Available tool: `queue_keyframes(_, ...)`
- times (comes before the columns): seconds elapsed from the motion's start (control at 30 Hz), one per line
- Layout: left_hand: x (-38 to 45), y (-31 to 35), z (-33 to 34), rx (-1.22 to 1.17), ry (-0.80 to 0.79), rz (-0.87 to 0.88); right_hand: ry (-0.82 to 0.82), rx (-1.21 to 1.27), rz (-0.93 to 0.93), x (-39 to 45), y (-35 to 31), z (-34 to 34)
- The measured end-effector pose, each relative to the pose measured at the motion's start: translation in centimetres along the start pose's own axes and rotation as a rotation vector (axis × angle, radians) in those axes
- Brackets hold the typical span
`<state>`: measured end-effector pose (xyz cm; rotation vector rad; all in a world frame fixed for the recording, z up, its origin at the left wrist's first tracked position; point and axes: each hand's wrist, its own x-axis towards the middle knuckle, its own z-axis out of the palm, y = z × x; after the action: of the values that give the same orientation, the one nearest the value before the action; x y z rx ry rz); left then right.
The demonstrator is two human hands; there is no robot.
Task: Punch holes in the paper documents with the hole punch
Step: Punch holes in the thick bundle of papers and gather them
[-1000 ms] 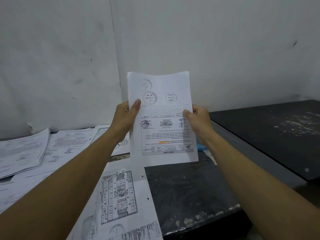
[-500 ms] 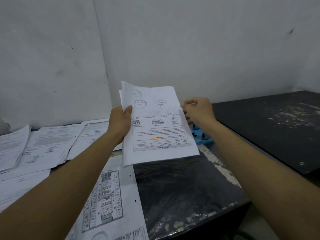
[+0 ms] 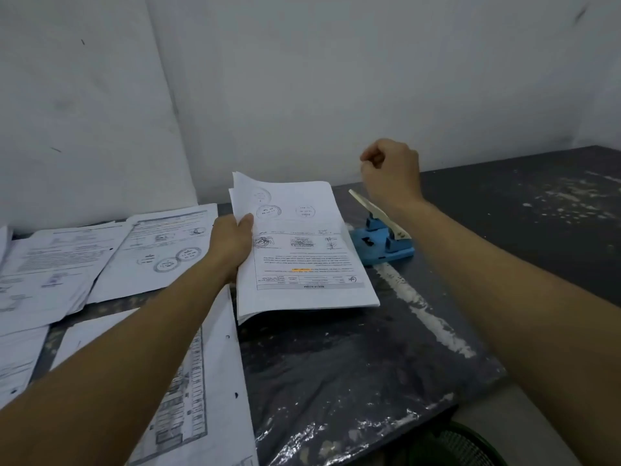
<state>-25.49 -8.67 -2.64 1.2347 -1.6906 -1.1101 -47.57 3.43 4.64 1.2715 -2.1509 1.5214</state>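
We are pinching the white stapled stack of printed paper documents (image 3: 299, 250) in our left hand (image 3: 232, 243), its right long edge nearing the blue metal hole punch (image 3: 381, 243) on the dark counter (image 3: 353, 358), just below our curled, empty right hand (image 3: 391, 171).
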Motion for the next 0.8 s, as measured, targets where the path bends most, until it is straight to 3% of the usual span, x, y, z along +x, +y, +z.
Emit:
queue_keyframes(0.37,1.7,-0.7,5.2,0.082,-0.067,-0.141,-0.487,0.026,0.178,0.3,4.1,1.5)
queue_keyframes(0.8,2.2,0.5,7.7,0.111,-0.082,-0.198,-0.549,0.047,0.227,0.1,4.8,1.6)
